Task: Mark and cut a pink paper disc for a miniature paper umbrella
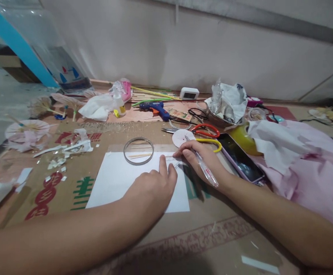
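A white sheet of paper [117, 179] lies on the cardboard. My left hand [153, 189] rests over it, with the index finger stretched out, apart from its neighbour, pressing down near a thin stick [169, 156]. At the other end of that stick are the fingertips of my right hand [202, 160]. A clear pen [205, 168] slants through the right hand, its back end sticking out toward me. Left of the fingers, a grey ring [124, 152] stands on the paper's top edge, around several thin bamboo sticks [139, 156]. Just beyond my right hand is a white paper disc [180, 137].
Scissors [206, 130] with red and yellow handles and a phone [239, 158] lie at the right, beside pink cloth [312, 168]. Farther back are a blue glue gun [156, 109] and a filled metal bowl [223, 118]. Paper scraps [57, 162] litter the cardboard [103, 133] at left.
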`<state>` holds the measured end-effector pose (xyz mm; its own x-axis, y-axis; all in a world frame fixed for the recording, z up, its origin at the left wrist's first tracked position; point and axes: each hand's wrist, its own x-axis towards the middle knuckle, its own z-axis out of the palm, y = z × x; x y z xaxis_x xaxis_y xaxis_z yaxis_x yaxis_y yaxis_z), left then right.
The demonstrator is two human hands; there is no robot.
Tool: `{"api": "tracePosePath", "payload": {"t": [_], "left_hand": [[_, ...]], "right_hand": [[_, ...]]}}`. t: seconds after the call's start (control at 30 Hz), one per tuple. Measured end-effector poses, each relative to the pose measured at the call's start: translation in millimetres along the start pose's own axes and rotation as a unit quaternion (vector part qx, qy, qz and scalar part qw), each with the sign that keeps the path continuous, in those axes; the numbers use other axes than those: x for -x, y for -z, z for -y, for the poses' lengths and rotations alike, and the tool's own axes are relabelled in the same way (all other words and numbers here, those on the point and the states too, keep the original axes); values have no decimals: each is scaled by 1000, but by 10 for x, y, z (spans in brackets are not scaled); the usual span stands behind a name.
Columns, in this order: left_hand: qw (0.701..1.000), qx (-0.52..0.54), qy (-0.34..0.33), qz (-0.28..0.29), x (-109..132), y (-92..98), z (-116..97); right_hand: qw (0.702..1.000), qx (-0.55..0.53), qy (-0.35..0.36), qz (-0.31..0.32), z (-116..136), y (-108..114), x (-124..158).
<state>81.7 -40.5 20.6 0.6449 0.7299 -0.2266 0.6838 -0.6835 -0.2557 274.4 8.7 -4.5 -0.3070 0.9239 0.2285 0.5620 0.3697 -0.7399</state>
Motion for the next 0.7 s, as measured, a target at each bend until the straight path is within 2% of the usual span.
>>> {"api": "tracePosePath", "payload": {"t": [0.23, 0.37, 0.5, 0.7], "left_hand": [[1000, 6, -1, -6, -6, 3, 7], [1000, 14, 0, 4, -5, 30, 16], [1000, 9, -3, 20, -7, 54, 26], [1000, 4, 3, 24, -18, 42, 15]], "right_hand": [[999, -30, -20, 6, 2, 7, -10], [1000, -26, -13, 4, 5, 6, -12], [998, -49, -34, 4, 22, 14, -22], [986, -140, -80, 34, -14, 36, -54]]}}
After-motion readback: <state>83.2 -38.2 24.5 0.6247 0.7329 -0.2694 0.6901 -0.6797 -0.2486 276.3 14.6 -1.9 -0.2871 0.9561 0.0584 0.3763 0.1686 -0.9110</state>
